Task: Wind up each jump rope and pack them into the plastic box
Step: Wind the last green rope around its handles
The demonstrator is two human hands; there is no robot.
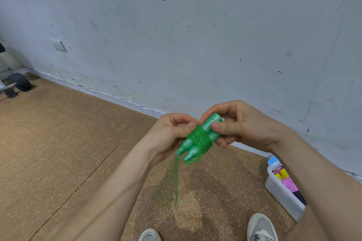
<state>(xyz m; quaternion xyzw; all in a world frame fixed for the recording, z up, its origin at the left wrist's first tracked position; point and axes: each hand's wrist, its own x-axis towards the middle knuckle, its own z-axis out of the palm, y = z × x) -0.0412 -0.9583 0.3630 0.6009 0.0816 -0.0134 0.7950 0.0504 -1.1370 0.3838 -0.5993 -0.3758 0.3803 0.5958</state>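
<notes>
Two green jump-rope handles (193,147) lie side by side in mid air, with green rope (200,138) coiled round their middle. My right hand (241,125) grips the upper ends of the handles between thumb and fingers. My left hand (172,133) pinches the rope at the coil's left side. A blurred loose length of rope (176,180) hangs from the handle tips toward the floor. The white plastic box (282,193) stands on the floor at the right, holding a wound pink rope with yellow handles (285,179); my right forearm hides part of it.
A scuffed white wall (195,35) runs close behind my hands. The floor (58,143) is brown cork-like matting. My shoes (261,228) stand at the bottom edge. A black wheel and metal frame (19,84) sit at the far left by the wall.
</notes>
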